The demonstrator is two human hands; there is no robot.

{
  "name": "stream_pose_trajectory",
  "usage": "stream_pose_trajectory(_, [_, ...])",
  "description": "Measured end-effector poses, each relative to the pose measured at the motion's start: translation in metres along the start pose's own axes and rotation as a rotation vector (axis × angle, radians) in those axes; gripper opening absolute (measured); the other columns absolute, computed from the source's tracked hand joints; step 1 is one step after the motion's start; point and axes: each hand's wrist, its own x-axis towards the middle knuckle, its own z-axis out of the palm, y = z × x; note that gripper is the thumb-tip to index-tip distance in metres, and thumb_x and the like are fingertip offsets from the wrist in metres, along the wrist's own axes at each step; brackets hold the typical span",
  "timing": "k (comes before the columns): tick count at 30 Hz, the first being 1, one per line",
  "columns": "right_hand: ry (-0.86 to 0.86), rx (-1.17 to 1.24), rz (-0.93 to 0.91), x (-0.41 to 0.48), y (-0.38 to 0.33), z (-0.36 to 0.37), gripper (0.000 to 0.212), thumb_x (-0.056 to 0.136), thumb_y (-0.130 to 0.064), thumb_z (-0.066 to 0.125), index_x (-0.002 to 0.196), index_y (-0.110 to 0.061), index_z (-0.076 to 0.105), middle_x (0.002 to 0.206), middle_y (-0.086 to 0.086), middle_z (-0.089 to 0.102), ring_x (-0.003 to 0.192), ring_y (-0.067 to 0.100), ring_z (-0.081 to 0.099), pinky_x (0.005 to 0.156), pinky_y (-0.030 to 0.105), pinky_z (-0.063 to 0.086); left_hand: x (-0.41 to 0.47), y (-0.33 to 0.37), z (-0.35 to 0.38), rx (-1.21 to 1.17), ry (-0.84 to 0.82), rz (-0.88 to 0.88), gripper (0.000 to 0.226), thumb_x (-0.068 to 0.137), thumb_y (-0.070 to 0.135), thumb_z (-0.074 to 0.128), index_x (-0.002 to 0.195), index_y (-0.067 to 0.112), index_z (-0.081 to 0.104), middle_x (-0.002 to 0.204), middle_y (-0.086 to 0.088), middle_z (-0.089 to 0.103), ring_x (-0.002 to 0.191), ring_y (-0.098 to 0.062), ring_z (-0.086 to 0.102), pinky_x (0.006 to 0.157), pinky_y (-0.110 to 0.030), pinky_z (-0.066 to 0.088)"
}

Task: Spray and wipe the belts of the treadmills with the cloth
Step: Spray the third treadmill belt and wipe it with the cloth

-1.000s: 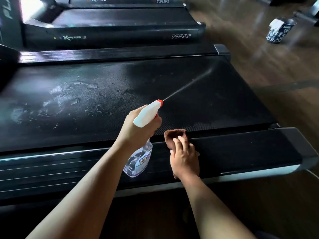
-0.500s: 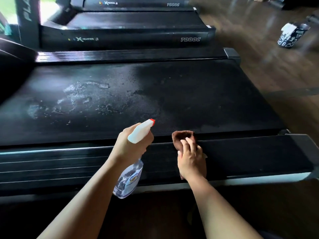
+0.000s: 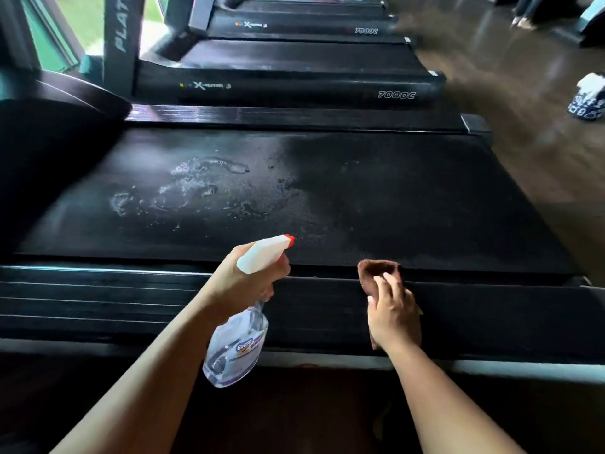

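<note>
Landmark: the belt (image 3: 409, 198) of the nearest treadmill, a broad matte black sheet with a fine grainy surface, lying across the view.
Post: beyond the belt's far left corner, a slanted grey post (image 3: 121, 37) with pale block lettering.
Wet patch: on the belt's left half, a pale, blotchy wet patch (image 3: 196, 188) with beaded, ragged edges; fine droplets speckle the belt towards its middle.
Side rail: along the belt's near edge, a long black side rail (image 3: 114, 299), ribbed with lengthwise grooves at the left and smooth further right.
Left hand: the left hand (image 3: 242, 280) is over the rail, just short of the belt's near edge and left of its middle, with its fingers wrapped round the bottle's neck.
Spray bottle: the spray bottle (image 3: 237, 342) has a clear, rounded plastic body with a printed label, hanging tilted below the hand. Its white trigger head ends in an orange-red tip over the belt's near edge.
Cloth: the cloth (image 3: 376, 271) is brown and fuzzy, bunched into a rounded lump. Its top touches the belt's near edge, right of the bottle.
Right hand: the right hand (image 3: 394, 317) is palm down on the cloth, fingers curled over it and holding it against the rail.
Next treadmill: beyond the belt's far edge, the next treadmill (image 3: 294, 83) has a glossy black frame marked "7000C".
Floor: off the belt's right end, the floor (image 3: 540, 152) is brown and shiny.
Container: well past the belt's right end, a small container (image 3: 587, 99) with a dark pattern and a white top, blurred.
</note>
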Motion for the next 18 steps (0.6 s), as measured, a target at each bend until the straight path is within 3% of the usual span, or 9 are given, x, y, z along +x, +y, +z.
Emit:
stream_pose_trajectory(3, [-0.031, -0.011, 0.008, 0.001, -0.003, -0.006, 0.045, 0.095, -0.025, 0.06, 0.138, -0.017, 0.053, 0.152, 0.001, 0.041, 0.125, 0.031, 0.047, 0.103, 0.049, 0.043, -0.006, 0.0, -0.01, -0.064, 0.015, 0.019, 0.003, 0.093, 0.011, 0.068, 0.092, 0.01, 0.065, 0.07, -0.004, 0.052, 0.056, -0.021, 0.046, 0.049, -0.025, 0.041])
stream_pose_trajectory(6, [-0.01, -0.015, -0.007, -0.001, -0.005, -0.007, 0.044, 0.092, -0.019, 0.064, 0.134, -0.014, 0.057, 0.148, 0.004, 0.047, 0.118, 0.034, 0.052, 0.096, 0.051, 0.048, -0.009, -0.001, -0.021, -0.158, 0.05, 0.081, 0.022, 0.089, 0.014, 0.071, 0.111, 0.011, 0.068, 0.08, -0.006, 0.056, 0.06, -0.019, 0.046, 0.054, -0.028, 0.044])
stream_pose_trajectory(11, [0.014, -0.004, -0.012, -0.006, -0.016, -0.006, 0.042, 0.091, -0.017, 0.066, 0.132, -0.014, 0.06, 0.146, 0.003, 0.049, 0.113, 0.033, 0.055, 0.091, 0.049, 0.051, -0.01, -0.006, -0.044, -0.219, 0.191, 0.149, 0.033, 0.082, 0.016, 0.071, 0.108, -0.003, 0.062, 0.086, -0.011, 0.059, 0.066, -0.02, 0.05, 0.057, -0.029, 0.046])
stream_pose_trajectory(18, [0.019, 0.034, -0.093, 0.001, -0.067, 0.007, 0.042, 0.09, -0.014, 0.067, 0.132, -0.011, 0.06, 0.146, 0.006, 0.05, 0.112, 0.035, 0.056, 0.092, 0.048, 0.051, -0.005, -0.024, -0.091, -0.226, 0.311, 0.172, 0.031, 0.083, 0.016, 0.073, 0.107, 0.002, 0.063, 0.087, -0.012, 0.06, 0.068, -0.025, 0.051, 0.063, -0.037, 0.045])
